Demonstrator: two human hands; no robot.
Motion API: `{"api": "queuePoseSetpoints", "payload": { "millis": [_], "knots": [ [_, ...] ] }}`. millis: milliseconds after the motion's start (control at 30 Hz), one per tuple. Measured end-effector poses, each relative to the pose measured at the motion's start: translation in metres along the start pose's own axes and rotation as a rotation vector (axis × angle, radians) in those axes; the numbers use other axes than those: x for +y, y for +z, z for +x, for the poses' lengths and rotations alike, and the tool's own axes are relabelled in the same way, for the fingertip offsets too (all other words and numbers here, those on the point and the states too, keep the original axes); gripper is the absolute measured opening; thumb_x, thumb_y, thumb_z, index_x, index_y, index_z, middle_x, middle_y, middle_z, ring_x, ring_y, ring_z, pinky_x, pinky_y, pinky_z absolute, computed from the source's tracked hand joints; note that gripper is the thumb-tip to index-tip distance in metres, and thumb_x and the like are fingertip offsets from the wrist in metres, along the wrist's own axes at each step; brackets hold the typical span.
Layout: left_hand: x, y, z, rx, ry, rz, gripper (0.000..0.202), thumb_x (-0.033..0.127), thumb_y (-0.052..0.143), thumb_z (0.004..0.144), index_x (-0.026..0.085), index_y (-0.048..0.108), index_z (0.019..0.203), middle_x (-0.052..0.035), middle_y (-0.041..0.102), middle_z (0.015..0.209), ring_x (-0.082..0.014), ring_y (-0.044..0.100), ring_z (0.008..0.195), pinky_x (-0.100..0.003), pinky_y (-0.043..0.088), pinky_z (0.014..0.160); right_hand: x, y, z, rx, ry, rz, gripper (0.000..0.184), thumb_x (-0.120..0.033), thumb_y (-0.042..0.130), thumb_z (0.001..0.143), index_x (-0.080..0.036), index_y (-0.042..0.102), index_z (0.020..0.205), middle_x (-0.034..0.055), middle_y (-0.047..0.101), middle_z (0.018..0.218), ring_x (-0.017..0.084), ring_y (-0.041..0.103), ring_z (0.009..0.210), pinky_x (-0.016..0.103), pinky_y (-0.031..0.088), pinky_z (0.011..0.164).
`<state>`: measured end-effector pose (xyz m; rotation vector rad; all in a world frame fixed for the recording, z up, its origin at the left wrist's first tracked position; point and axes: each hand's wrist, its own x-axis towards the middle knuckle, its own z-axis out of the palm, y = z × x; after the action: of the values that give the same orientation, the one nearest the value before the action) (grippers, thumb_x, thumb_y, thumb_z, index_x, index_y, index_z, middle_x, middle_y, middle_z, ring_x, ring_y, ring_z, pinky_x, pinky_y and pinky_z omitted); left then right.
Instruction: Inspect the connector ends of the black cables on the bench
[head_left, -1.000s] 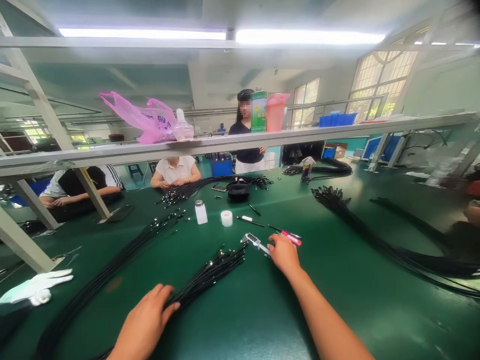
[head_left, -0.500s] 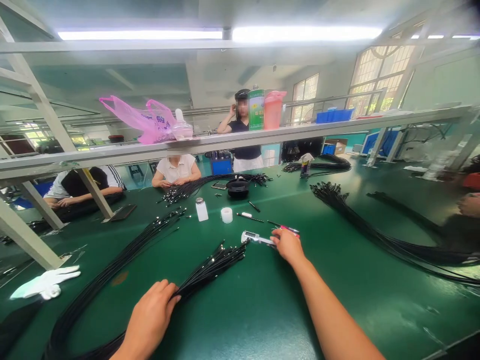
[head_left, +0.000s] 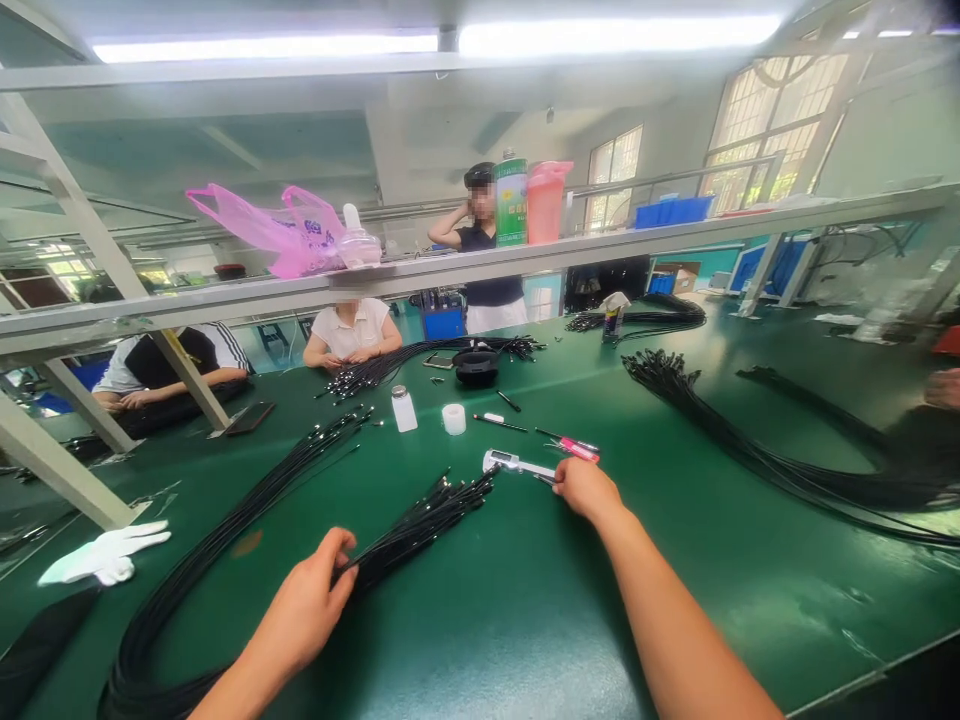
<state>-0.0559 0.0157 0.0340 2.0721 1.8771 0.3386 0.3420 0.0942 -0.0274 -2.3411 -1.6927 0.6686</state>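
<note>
My left hand (head_left: 311,590) is curled loosely round the lower part of a bundle of black cables (head_left: 420,530), with the thumb and index finger slightly parted at its side. The bundle's tips, some of them shiny, fan out towards the middle of the table. Just beyond those tips lies a digital caliper (head_left: 517,464) with a small display. The fingers of my right hand (head_left: 589,490) are closed on the caliper's right end; the fingertips are partly hidden. Close above that hand are a red-handled tool (head_left: 577,447) and a thin dark rod.
On the green table (head_left: 480,640) stand a white bottle (head_left: 403,409), a tape roll (head_left: 454,419) and a black round case (head_left: 477,366). A white glove (head_left: 105,555) lies left. More cable bundles (head_left: 720,430) curve along both sides. A shelf beam (head_left: 420,268) crosses ahead; several people are beyond and right.
The left hand's fingers have loosened and parted a little at the bundle. My right hand has slid slightly right along the caliper. The view has tilted down slightly.
</note>
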Motion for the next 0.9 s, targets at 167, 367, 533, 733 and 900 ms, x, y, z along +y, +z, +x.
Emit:
{"api": "queuePoseSetpoints", "payload": {
  "millis": [167,367,533,733,900],
  "knots": [
    [0.019,-0.003,0.008,-0.305,-0.019,-0.183,0.021,0.031,0.057,0.072,0.017,0.054,0.088,0.0024,0.051,0.072,-0.0119,0.051,0.067,-0.022,0.032,0.06,-0.007,0.009,0.001,-0.023,-0.051,0.015,0.028,-0.034,0.057,0.093,-0.012,0.06,0.111,0.0067,0.062,0.108,0.015,0.061,0.097,0.035,0.053,0.088],
    [0.053,0.029,0.046,-0.667,-0.11,-0.511,0.046,0.038,0.075,0.056,0.017,0.048,0.087,0.0029,0.057,0.064,-0.0133,0.058,0.052,-0.024,0.043,0.052,-0.011,0.014,0.002,0.032,-0.086,0.192,0.028,-0.034,0.056,0.093,-0.011,0.059,0.109,0.0061,0.062,0.103,0.013,0.061,0.091,0.032,0.053,0.082],
    [0.08,0.057,0.079,-0.762,-0.183,-0.755,0.053,0.032,0.089,0.043,0.013,0.053,0.078,0.0042,0.052,0.053,-0.0074,0.048,0.042,-0.02,0.033,0.042,-0.024,0.007,-0.01,0.122,-0.132,0.507,0.029,-0.036,0.05,0.096,-0.012,0.055,0.112,0.0029,0.06,0.092,0.008,0.057,0.071,0.023,0.05,0.065],
    [0.068,0.051,0.041,-0.649,-0.211,-1.143,0.055,0.056,0.063,0.078,0.022,0.049,0.118,0.0129,0.028,0.052,-0.0003,0.019,0.036,-0.015,0.015,0.04,-0.052,0.007,-0.042,-0.035,-0.202,0.879,0.036,-0.045,0.048,0.093,-0.012,0.058,0.104,-0.0075,0.038,0.055,0.002,0.03,0.041,0.015,0.025,0.04],
    [0.062,0.055,0.013,-0.485,-0.228,-1.318,0.047,0.046,0.064,0.079,0.021,0.047,0.115,0.0088,0.041,0.061,-0.0022,0.038,0.043,-0.016,0.022,0.041,-0.08,0.023,-0.06,-0.282,-0.265,1.04,0.036,-0.045,0.056,0.087,-0.013,0.06,0.104,0.0026,0.06,0.08,0.001,0.04,0.041,0.015,0.03,0.034]
  ]
}}
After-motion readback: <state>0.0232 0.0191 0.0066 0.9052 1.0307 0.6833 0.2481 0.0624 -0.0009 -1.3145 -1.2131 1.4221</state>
